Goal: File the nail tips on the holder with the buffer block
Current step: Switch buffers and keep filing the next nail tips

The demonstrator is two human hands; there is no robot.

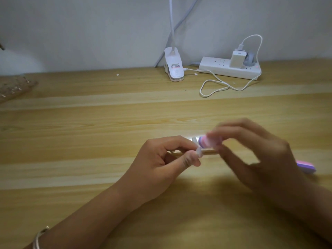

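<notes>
while the left hand [167, 155] pinches the thin pale stick holder [209, 151] between thumb and curled forefinger, just behind a small clear plastic nail tip [199, 151] mounted on it, the right hand [251, 150], motion-blurred, grips the long pink, white and purple foam buffer block [205, 141] with its fingers wrapped round the forward part. the block's rear end shows beyond that hand. the block's working end lies at the nail tip; blur hides whether the two touch. both are held low over the pale wooden surface [107, 123], near its front middle. handling, as judged: the tip is light, thin and springy, and may flex or pop off its mount under hard pressure, so support belongs on the holder close beside the tip. the block is light, slightly yielding and gritty, best taken by its long sides near the working end for short, gentle strokes. a white clip lamp [173, 69] and a white power strip [224, 69] stand at the rear, well apart.
</notes>
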